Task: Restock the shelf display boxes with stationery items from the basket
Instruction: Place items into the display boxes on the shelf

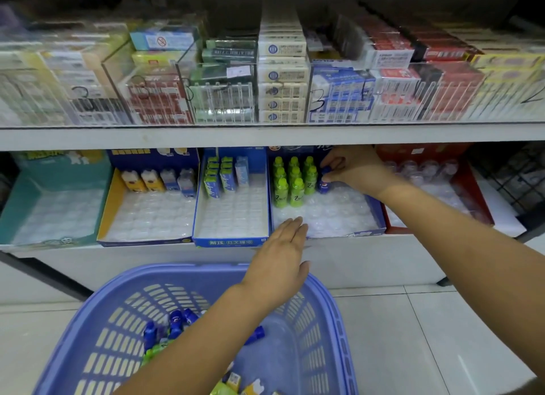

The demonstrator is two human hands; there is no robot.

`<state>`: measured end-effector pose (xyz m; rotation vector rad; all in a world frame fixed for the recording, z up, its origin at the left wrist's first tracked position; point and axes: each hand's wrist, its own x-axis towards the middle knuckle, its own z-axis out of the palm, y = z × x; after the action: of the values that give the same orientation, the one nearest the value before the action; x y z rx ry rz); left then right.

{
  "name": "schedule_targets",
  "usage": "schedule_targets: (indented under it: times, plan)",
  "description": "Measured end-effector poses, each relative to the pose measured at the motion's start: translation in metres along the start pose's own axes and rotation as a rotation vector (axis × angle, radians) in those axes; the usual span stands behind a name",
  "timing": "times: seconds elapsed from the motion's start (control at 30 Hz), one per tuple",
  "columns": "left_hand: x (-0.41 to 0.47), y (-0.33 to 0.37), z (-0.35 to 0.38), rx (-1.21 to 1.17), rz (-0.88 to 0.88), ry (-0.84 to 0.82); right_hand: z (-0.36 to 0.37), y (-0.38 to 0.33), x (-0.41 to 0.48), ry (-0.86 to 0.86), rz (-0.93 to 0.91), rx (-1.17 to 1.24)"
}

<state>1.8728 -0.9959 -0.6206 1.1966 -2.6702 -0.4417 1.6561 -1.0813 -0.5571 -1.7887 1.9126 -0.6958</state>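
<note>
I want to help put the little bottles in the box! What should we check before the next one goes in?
1. Blue bottle gripped by the right hand: ok.
2. It stands beside the green bottles, same box: ok.
3. Empty slots left in the clear tray: ok.
4. Left hand free to grab more: ok.
5. More blue bottles in the basket: ok.
6. Bottle fully seated in its slot: cannot tell.

Blue bottle-shaped item (324, 182) stands upright beside green ones (292, 182) in display box (365, 232); basket (182, 272) below.
</note>
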Motion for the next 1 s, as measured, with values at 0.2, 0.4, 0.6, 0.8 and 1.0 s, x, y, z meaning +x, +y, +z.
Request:
schedule_targets:
  times: [0.2, 0.4, 0.6, 0.8, 1.0]
  plan:
    - [-0.027, -0.003, -0.024, -0.268, 0.009, 0.134, 0.012, -0.021, -0.019, 0.038, -0.037, -0.405]
    - [-0.099, -0.065, 0.008, -0.339, -0.316, -0.005, 0.028, -0.094, -0.082, -0.314, -0.135, -0.501]
    - [-0.185, -0.13, 0.072, -0.082, -0.482, -0.616, 0.153, -0.099, -0.135, -0.756, -0.167, -0.51]
    - [-0.213, -0.134, 0.096, -0.115, -0.452, -0.672, 0.263, -0.039, -0.159, -0.822, -0.002, -0.621]
    - [-0.202, -0.123, 0.109, -0.059, -0.354, -0.712, 0.324, 0.001, -0.168, -0.871, 0.054, -0.588]
